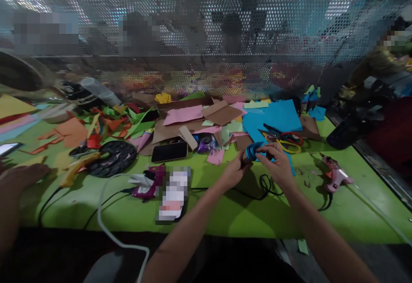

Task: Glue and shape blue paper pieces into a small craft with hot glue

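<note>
A small piece of blue paper [251,150], curled into layered folds, is held between my two hands above the green table. My left hand [237,166] closes on it from the left and below. With its fingers pinched, my right hand [274,159] grips the same blue paper from the right. Just behind my right hand lie scissors with yellow handles [291,148] and scissors with red handles [294,136]. A large blue sheet [273,120] spreads out beyond them. Black cord [265,186] loops on the table below my hands.
A pink glue gun [336,176] lies at the right and a yellow glue gun [75,169] at the left. Between are a black phone [169,152], a lit phone [174,195] and a tissue pack [151,184]. Another person's hand [27,178] rests at far left. A perforated metal panel [199,38] stands behind.
</note>
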Motion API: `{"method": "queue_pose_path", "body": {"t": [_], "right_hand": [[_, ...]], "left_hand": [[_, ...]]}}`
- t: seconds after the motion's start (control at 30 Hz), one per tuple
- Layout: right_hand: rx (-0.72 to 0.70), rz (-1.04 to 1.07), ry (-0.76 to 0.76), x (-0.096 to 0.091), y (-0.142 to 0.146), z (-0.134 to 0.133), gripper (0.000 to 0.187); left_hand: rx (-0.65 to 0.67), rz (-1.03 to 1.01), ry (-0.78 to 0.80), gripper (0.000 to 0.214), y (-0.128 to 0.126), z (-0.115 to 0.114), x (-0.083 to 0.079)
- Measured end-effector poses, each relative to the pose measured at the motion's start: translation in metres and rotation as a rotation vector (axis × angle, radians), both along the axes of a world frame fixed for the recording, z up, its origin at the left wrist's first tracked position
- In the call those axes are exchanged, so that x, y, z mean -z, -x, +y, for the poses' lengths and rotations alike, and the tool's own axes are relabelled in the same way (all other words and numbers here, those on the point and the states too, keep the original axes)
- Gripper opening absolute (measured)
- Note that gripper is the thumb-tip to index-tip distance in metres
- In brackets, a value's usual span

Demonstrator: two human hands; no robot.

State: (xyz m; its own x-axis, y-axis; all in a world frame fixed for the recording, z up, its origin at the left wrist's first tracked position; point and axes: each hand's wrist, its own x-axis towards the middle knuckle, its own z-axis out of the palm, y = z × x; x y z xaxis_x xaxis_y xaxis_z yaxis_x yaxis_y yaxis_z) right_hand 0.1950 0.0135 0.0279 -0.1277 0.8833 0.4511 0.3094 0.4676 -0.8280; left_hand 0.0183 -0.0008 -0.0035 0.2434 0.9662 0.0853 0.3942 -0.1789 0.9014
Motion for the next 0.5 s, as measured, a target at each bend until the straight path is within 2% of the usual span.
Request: {"method": "queue_pose_path", "body": {"t": [0.17,0.37,0.5], "right_hand": [[-0.016,-0.041,0.001,0.0058,0.0024,0.0020,0.013],[-0.011,-0.010,-0.001,0.0050,0.0029,0.0023,0.013],[0.015,-0.010,-0.023,-0.0001,0.0015,-0.0005,0.006]], "left_hand": [[0.032,0.045,0.008,0.041,-0.0017,-0.0031,-0.0060],[0.074,-0.071,-0.042,0.043,-0.0004,-0.0022,-0.0020],[0.037,-0.054,-0.017,0.044,-0.0007,-0.0011,-0.0006]]}}
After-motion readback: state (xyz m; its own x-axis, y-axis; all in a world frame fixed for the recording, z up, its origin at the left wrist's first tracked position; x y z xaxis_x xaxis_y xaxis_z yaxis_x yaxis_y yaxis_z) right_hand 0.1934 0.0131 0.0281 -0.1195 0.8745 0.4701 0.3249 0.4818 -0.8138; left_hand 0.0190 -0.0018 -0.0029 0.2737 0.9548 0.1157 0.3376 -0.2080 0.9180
